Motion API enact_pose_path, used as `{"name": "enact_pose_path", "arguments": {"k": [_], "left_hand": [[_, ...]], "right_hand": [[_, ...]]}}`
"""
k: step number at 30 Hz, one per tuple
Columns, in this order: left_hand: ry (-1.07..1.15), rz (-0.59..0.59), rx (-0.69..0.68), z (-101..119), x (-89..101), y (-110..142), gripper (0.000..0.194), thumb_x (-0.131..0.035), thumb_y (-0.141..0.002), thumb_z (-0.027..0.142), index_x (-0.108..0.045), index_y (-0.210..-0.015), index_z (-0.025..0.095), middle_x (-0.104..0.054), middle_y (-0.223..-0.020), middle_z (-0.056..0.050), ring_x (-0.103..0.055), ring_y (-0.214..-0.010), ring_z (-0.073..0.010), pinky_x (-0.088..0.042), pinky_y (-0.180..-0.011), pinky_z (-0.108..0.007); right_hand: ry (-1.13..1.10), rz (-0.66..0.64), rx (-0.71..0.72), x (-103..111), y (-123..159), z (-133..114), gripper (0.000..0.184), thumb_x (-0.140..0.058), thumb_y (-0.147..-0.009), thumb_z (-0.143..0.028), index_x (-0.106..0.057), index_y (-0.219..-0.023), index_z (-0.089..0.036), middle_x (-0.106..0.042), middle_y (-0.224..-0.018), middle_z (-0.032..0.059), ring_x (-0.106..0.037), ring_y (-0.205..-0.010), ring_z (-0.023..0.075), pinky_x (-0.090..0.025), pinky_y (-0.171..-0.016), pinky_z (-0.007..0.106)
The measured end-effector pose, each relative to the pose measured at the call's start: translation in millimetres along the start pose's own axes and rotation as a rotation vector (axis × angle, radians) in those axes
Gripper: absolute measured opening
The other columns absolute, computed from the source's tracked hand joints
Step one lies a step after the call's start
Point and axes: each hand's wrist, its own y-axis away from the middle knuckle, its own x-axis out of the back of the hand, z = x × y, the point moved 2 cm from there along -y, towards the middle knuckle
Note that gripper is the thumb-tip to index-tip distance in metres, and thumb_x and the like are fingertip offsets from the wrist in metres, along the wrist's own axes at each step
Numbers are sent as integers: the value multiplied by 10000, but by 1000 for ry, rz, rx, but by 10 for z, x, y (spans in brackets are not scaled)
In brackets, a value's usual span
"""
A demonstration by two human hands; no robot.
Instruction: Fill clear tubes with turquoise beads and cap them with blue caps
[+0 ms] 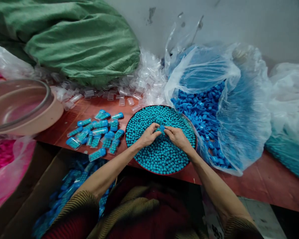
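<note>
A round red-rimmed tray (189, 124) on the red table is full of small teal balls (161, 156). Both my hands meet over its middle. My left hand (149, 134) is curled with its fingers pinched around a small tube that I can barely see. My right hand (176, 136) pinches a blue cap (161, 128) at the tube's end. Several filled tubes with blue caps (97, 132) lie in a loose pile on the table left of the tray.
A clear bag of blue caps (204, 113) lies open right of the tray. Empty clear tubes (139, 83) are heaped behind it, beside a green sack (82, 43). A pink basin (22, 106) stands left. A box of filled tubes (69, 189) sits below the table edge.
</note>
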Motion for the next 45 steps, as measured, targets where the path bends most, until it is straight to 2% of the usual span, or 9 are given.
{"name": "enact_pose_path", "arguments": {"k": [4, 9, 16, 26, 31, 35, 37, 41, 45], "left_hand": [[69, -15, 71, 46, -56, 56, 439, -504, -803, 260, -379, -1215, 173, -518, -838, 6, -479, -506, -59, -423, -421, -183], [85, 14, 69, 69, -92, 44, 421, -486, -797, 233, -420, -1208, 169, -554, -824, -1, -479, -484, -61, -419, -389, -176], [77, 9, 53, 86, -83, 117, 544, -532, -755, 221, -425, -1287, 177, -476, -700, 41, -444, -455, -56, -374, -373, -168], [33, 191, -23, 134, -211, 178, 266, -514, -757, 197, -530, -1022, 185, -554, -799, 18, -476, -607, -76, -418, -536, -178], [96, 32, 97, 175, -158, 229, 323, -509, -791, 271, -466, -1106, 212, -516, -740, 49, -451, -451, -45, -397, -433, -176], [109, -65, 128, 244, -113, 282, 361, -523, -796, 305, -436, -1135, 217, -503, -731, 55, -473, -432, -40, -391, -412, -162], [84, -71, 122, 267, -121, 302, 372, -511, -806, 300, -432, -1159, 214, -507, -737, 48, -467, -445, -44, -393, -420, -167], [-16, 41, 1, 298, -169, 327, 489, -494, -805, 224, -402, -1285, 209, -581, -893, -12, -538, -634, -98, -489, -618, -239], [-86, 125, -122, 318, -205, 359, 528, -472, -814, 194, -393, -1335, 180, -579, -1097, -65, -549, -874, -153, -458, -861, -302]], "right_hand": [[-94, 36, -35, 18, 42, 67, 335, -425, -882, -337, -686, -1025, -184, -648, -683, 2, -575, -594, 137, -463, -625, 247], [-22, 1, 6, 13, 89, 29, 396, -382, -900, -272, -589, -1226, -188, -700, -821, 30, -614, -678, 152, -485, -701, 274], [74, -79, 67, 105, 129, -61, 353, -406, -892, -257, -650, -1144, -220, -721, -835, 25, -638, -732, 173, -485, -716, 274], [256, -117, 164, 77, 163, -89, 324, -381, -900, -210, -645, -1073, -136, -698, -907, 117, -641, -827, 201, -471, -749, 298], [-145, -119, 88, 186, 196, 19, 290, -527, -826, -287, -645, -1073, -189, -672, -929, 59, -617, -776, 160, -500, -705, 296], [-631, -36, -120, 221, 195, 130, 467, -658, -709, -349, -595, -1140, -179, -659, -858, 20, -568, -572, 100, -505, -574, 274], [-703, 41, -144, 191, 190, 117, 532, -678, -689, -366, -570, -1174, -177, -665, -835, 19, -562, -550, 99, -508, -558, 278], [-343, 158, -39, 105, 235, -59, 363, -541, -814, -362, -612, -1130, -198, -686, -948, 63, -639, -746, 170, -534, -722, 339], [28, 97, 115, 40, 353, -227, 436, -417, -893, -331, -505, -1288, -168, -610, -1188, 140, -570, -1113, 251, -457, -948, 418]]}}
